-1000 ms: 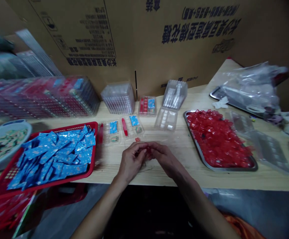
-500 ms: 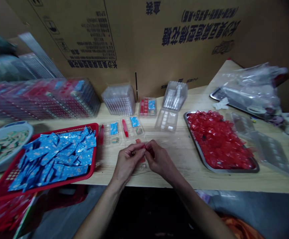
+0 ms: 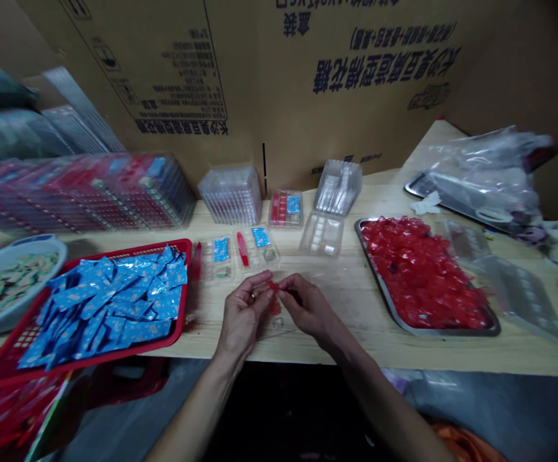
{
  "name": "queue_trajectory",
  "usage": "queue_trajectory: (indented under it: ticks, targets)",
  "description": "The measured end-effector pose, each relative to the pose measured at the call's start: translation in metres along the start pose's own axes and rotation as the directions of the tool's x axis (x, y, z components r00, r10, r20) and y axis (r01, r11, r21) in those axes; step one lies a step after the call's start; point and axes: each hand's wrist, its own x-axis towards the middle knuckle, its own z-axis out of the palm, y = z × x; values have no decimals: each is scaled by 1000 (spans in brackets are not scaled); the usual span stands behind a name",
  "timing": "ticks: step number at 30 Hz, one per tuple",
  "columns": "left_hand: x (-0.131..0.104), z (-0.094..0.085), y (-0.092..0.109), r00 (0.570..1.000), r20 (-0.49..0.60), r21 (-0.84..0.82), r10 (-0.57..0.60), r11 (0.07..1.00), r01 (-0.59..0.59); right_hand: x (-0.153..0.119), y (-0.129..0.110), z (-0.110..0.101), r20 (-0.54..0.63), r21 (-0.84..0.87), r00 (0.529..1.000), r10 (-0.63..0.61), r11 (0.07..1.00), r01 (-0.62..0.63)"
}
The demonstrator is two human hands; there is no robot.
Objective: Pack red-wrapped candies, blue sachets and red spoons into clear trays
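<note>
My left hand [image 3: 244, 313] and my right hand [image 3: 310, 307] meet at the middle of the table's near side. Between their fingertips is a small red translucent piece [image 3: 274, 300], pinched from both sides; its exact kind is hard to make out. A small clear bit [image 3: 278, 323] lies just below the fingers. Beyond my hands lie two clear compartment trays: one [image 3: 256, 249] has a red tube-shaped item [image 3: 242, 249] and a blue sachet [image 3: 260, 237], the other [image 3: 219, 258] a similar sachet. Similar red pieces [image 3: 418, 269] fill a metal tray to the right.
A red basket [image 3: 185, 301] of blue sachets stands left, beside a pale basin [image 3: 55, 256] of striped pieces. Stacked clear boxes [image 3: 231, 196], filled packs [image 3: 129, 196] and an open clear case [image 3: 324, 231] line the back, before a large cardboard box [image 3: 260, 77].
My fingertips have drawn slightly apart, and more of the red piece shows between them. The view has shifted a little; the things on the table stay put.
</note>
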Motion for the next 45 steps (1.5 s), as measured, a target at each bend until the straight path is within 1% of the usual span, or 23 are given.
queue_trajectory:
  ticks: [2,5,11,14,16,19,21,23,24,27,29,31,32,34,36,37,38,39,40,42,44,45]
  targets:
    - [1,-1,-1,1000,-12,4,-4,1000,4,1,-2,0,-7,9,1000,-15,1000,15]
    - [2,-2,-2,999,-25,32,33,999,-32,1,-4,1,-19,-33,999,-31,999,31]
    - [-1,-1,-5,999,0,47,53,997,-53,-2,-4,5,-89,-196,994,-70,979,51]
    - [-1,0,-8,998,-39,82,56,995,-53,-5,-6,8,-82,-285,992,-92,956,65]
    - [-1,0,-9,995,-67,143,76,988,-66,-7,-8,10,-97,-396,989,-112,916,65]
    - [-1,-1,-10,986,-54,248,158,958,-140,-10,-12,15,-112,-591,986,-121,806,32]
    - [-2,-1,-10,976,-22,321,218,926,-200,-10,-15,17,-94,-685,991,-91,728,2]
    - [-3,-2,-10,972,0,368,236,903,-219,-10,-19,16,-57,-742,997,-46,671,-11]
    - [-3,-2,-9,972,5,383,235,898,-218,-10,-22,14,-34,-752,999,-33,659,-4]
    - [-5,-1,-7,971,35,417,236,880,-229,-9,-26,8,35,-742,999,-29,669,45]
    - [-6,-1,-5,967,55,441,250,863,-248,-9,-25,6,40,-735,999,-36,676,54]
    - [-7,-1,-4,970,55,450,237,861,-236,-10,-22,7,22,-731,999,-42,681,45]
    - [-8,-1,-2,977,45,434,209,877,-208,-10,-20,8,8,-725,999,-48,688,39]
    - [-8,-3,1,995,24,340,98,935,-101,-10,-16,10,-2,-692,997,-71,720,50]
    - [-8,-7,5,1000,4,204,-11,979,9,-9,-14,8,34,-609,995,-94,787,95]
    - [-9,-10,7,999,-4,155,-36,987,36,-8,-13,5,64,-547,993,-101,828,120]
    - [-10,-13,9,999,-14,136,-37,990,38,-7,-12,0,89,-480,991,-105,867,135]
    - [-11,-16,10,1000,-22,148,-19,989,22,-6,-11,-6,97,-418,990,-100,899,132]
    - [-14,-20,10,1000,-22,187,6,982,-2,-5,-10,-13,81,-368,993,-87,923,111]
    - [-21,-25,8,997,12,332,70,941,-70,-3,-8,-27,-3,-300,999,-36,954,33]
    - [-28,-28,2,980,103,502,168,842,-197,-4,-6,-41,-93,-222,995,42,973,-62]
    - [-31,-29,-3,961,169,567,219,776,-277,-5,-5,-47,-118,-172,989,84,980,-104]
